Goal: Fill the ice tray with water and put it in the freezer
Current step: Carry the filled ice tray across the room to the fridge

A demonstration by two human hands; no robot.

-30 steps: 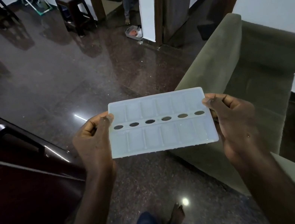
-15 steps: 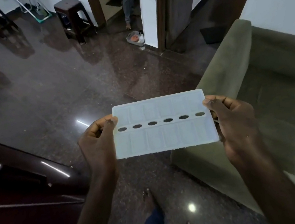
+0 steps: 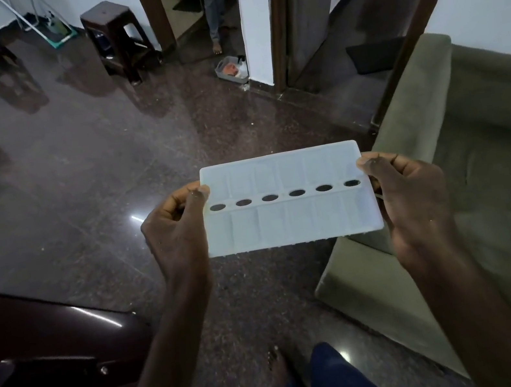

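Ice tray (image 3: 286,222): a flat rectangle of translucent, milky-white plastic with rounded corners. It has two rows of shallow rectangular compartments, and a centre strip between the rows is pierced by six dark oval holes. Whether the compartments hold water cannot be told. The tray sits roughly level in the air in front of the person, above the floor (image 3: 71,164), held by its two short ends.

The left grip (image 3: 175,231) is a bare hand that pinches the left end, with the thumb on top beside the first hole and the fingers curled beneath. The right grip (image 3: 408,197) pinches the right end the same way.

The floor is dark polished stone, speckled and glossy enough to reflect lights. An olive, matte fabric armchair (image 3: 479,154) stands just right of the tray. Two dark, square-topped moulded stools (image 3: 117,36) stand far back, and a small grey basket (image 3: 230,69) sits by a white wall corner. A glossy dark-brown panel (image 3: 36,351) fills the lower left.
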